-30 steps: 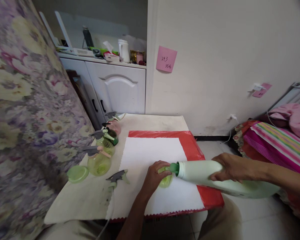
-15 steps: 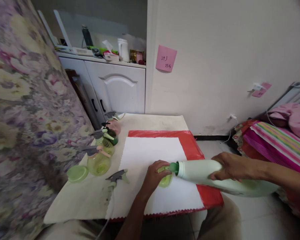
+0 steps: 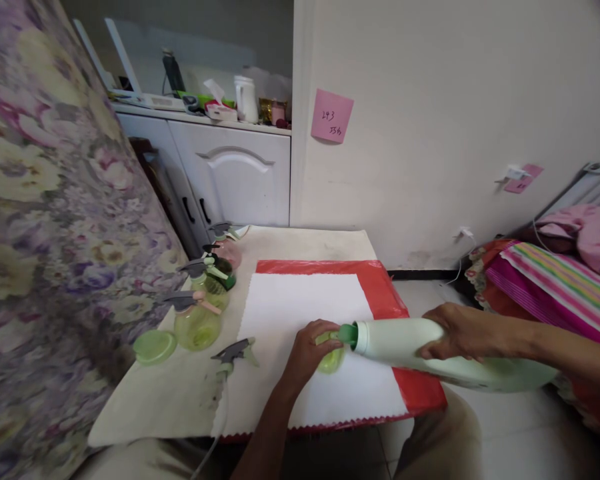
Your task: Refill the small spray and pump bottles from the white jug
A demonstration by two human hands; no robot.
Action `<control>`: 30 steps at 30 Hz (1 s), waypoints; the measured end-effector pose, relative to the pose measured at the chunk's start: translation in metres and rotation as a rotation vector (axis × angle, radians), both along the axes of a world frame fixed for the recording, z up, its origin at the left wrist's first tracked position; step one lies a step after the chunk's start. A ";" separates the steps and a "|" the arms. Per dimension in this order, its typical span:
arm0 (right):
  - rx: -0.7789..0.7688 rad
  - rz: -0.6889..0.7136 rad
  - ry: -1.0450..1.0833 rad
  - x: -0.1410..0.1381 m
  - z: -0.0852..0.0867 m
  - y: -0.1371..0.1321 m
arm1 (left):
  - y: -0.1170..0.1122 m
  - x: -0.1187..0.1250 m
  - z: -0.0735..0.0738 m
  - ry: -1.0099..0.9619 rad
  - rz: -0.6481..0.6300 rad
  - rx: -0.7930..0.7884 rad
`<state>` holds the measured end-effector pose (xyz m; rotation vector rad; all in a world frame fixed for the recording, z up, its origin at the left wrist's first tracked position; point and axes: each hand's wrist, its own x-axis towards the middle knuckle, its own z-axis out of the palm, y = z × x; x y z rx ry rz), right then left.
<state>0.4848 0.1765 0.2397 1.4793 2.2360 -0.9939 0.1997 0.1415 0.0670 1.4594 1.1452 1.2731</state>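
Note:
My left hand [image 3: 314, 348] is wrapped round the neck of a small yellow-green clear bottle [image 3: 331, 362] on the white sheet [image 3: 300, 300]. In my right hand [image 3: 453, 333] is a large pale green jug [image 3: 397, 339], tipped nearly level. Its darker green spout [image 3: 349, 335] meets the mouth of the small bottle; whether liquid is flowing I cannot make out. Left of my left hand lies a grey and green spray head [image 3: 235, 353] with a dip tube. A green round lid [image 3: 154, 347] rests at the table's left edge.
Several spray bottles line the table's left side, among them a yellow-green one [image 3: 198, 327] with a grey and peach trigger. Red wrapping [image 3: 385, 293] lies under the sheet. A floral curtain [image 3: 80, 233] hangs at left, and a bed [image 3: 545, 273] stands at right.
Both hands, the small bottle and the tipped jug hold almost the same places. Only a very slight shift of the whole view shows.

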 end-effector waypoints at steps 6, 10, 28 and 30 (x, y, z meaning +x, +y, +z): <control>-0.006 -0.008 -0.008 -0.001 0.002 -0.001 | 0.000 0.000 -0.003 -0.010 -0.007 0.020; 0.006 -0.004 -0.007 -0.002 0.003 -0.001 | 0.001 0.000 -0.004 -0.011 0.002 0.022; 0.019 -0.003 0.003 0.003 -0.003 0.001 | 0.001 0.000 -0.001 0.017 -0.015 0.021; 0.021 -0.006 0.001 0.002 -0.002 0.001 | 0.001 0.000 -0.001 0.018 -0.011 0.025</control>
